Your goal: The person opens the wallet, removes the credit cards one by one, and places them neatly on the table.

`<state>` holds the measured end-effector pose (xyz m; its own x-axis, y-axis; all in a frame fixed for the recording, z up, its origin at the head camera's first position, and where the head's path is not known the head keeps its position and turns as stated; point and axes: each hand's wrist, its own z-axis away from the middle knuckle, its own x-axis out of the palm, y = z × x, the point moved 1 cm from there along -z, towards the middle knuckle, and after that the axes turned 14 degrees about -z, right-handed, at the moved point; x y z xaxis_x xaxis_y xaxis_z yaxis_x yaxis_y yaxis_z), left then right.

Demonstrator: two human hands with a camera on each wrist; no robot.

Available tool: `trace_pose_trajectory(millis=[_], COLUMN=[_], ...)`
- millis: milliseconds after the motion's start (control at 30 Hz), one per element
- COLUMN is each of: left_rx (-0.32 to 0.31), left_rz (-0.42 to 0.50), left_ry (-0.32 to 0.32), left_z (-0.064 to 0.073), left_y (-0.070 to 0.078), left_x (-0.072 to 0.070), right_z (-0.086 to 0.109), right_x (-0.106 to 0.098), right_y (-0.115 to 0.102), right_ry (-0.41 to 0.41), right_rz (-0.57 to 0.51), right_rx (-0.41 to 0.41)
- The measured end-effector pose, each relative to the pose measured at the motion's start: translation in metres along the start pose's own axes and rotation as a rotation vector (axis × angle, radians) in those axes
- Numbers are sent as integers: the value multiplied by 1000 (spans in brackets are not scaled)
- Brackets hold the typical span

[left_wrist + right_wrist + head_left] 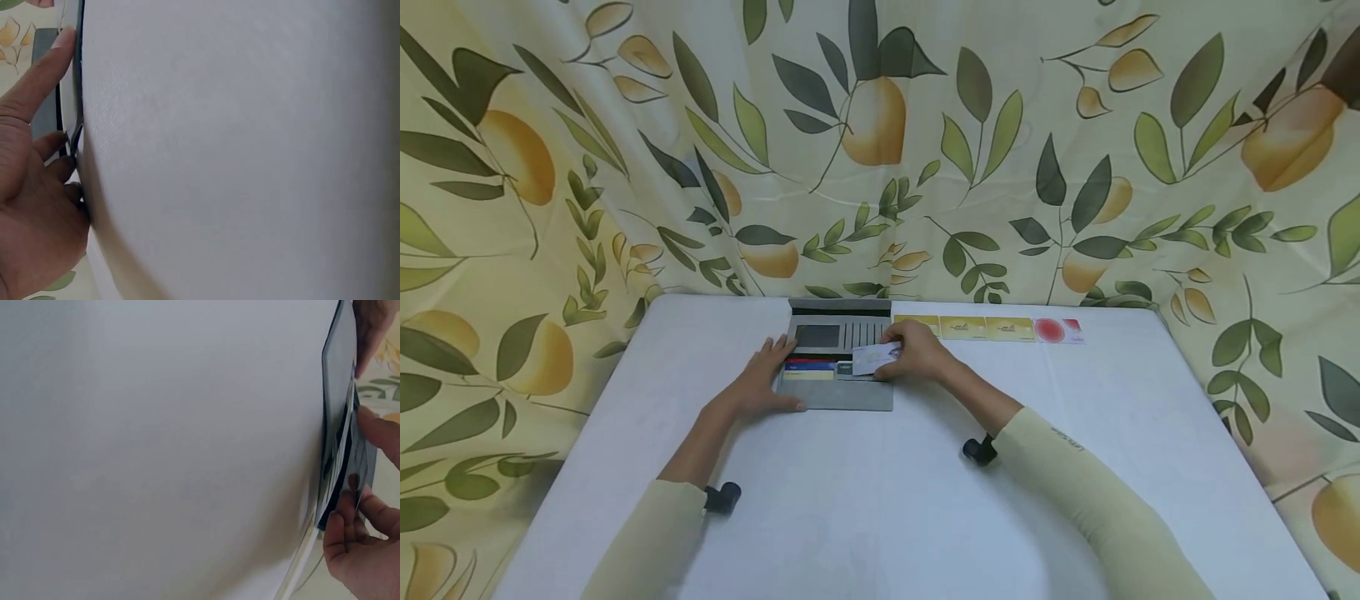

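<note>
Open gray wallet (850, 397) flat at table (880, 508) far edge. Right hand (925, 354): grip closed, pinching white card (868, 360) over wallet's right-side pockets. Left hand (754, 385): grip loose, fingers spread, resting on wallet's left edge. Yellow cards (962, 328), red-and-white card (1060, 331) in row, right of wallet.

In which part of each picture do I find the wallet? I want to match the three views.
Head: wallet just left of centre, slightly below mid-height.
Left wrist: wallet at the upper left edge, partly hidden.
Right wrist: wallet along the right side, nearly edge-on.
Shared landmark: the white table.
</note>
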<state>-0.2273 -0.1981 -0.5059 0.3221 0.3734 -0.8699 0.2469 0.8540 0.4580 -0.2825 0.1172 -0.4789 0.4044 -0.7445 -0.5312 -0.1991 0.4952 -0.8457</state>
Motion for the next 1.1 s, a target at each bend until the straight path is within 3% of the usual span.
trace_pose_trajectory(millis=[267, 700, 1100], left_rx=[3, -9, -10], left_rz=[-44, -59, -39], left_ry=[13, 10, -2], left_z=[2, 2, 0], left_y=[1, -4, -5], left_x=[-2, 0, 3], right_z=[9, 25, 26], right_x=[-17, -38, -39], right_y=[9, 31, 44], right_ry=[91, 134, 138], right_rz=[84, 102, 150], right_rx=[-55, 19, 57])
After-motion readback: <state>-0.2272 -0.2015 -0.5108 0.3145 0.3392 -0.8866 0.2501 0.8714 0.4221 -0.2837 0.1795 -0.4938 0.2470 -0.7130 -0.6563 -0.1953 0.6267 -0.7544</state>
